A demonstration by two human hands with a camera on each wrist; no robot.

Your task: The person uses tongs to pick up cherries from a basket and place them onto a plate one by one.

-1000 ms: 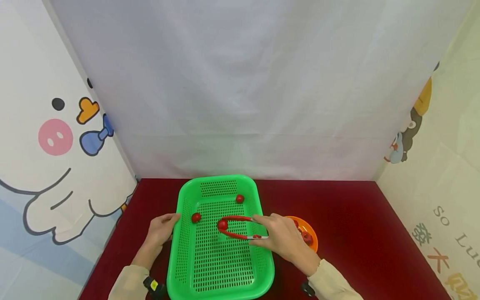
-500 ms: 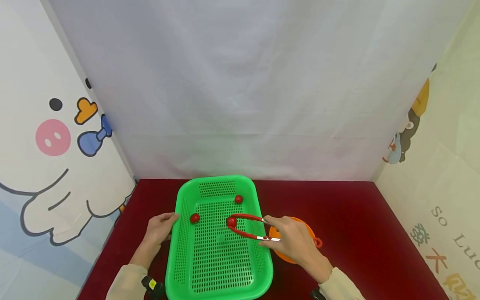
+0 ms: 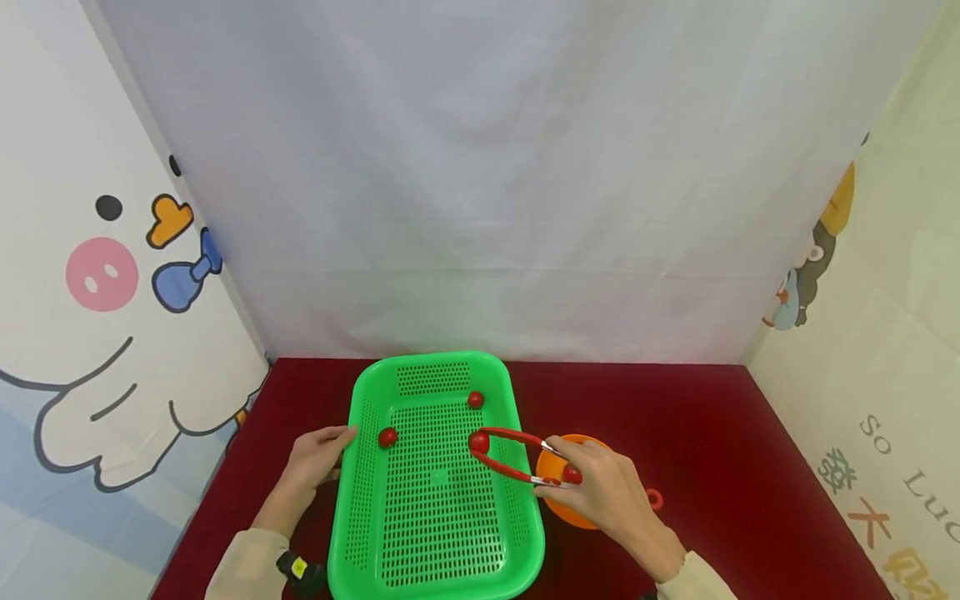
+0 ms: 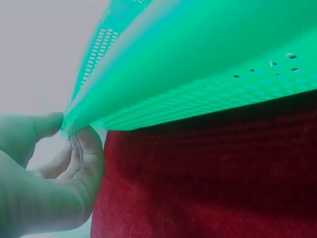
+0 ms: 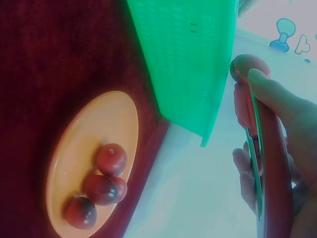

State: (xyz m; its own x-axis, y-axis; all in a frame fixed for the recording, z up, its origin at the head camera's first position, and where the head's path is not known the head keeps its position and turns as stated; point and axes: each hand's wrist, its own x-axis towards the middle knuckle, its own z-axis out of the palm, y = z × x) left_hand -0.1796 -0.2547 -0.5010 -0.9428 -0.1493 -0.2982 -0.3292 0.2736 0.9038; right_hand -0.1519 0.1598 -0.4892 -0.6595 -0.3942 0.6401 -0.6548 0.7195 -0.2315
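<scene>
Cherry tomato (image 3: pixel 478 442) could slip from tongs (image 3: pixel 513 434) if right hand (image 3: pixel 603 485), pinching them, slackens; left hand (image 3: pixel 315 456) grips green basket (image 3: pixel 342 487) at left.

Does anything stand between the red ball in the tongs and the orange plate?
Yes: seen from above, the green basket's right rim lies between the red ball and the orange plate. The right hand also hides part of the plate. I can't tell whether the ball clears the rim.
</scene>
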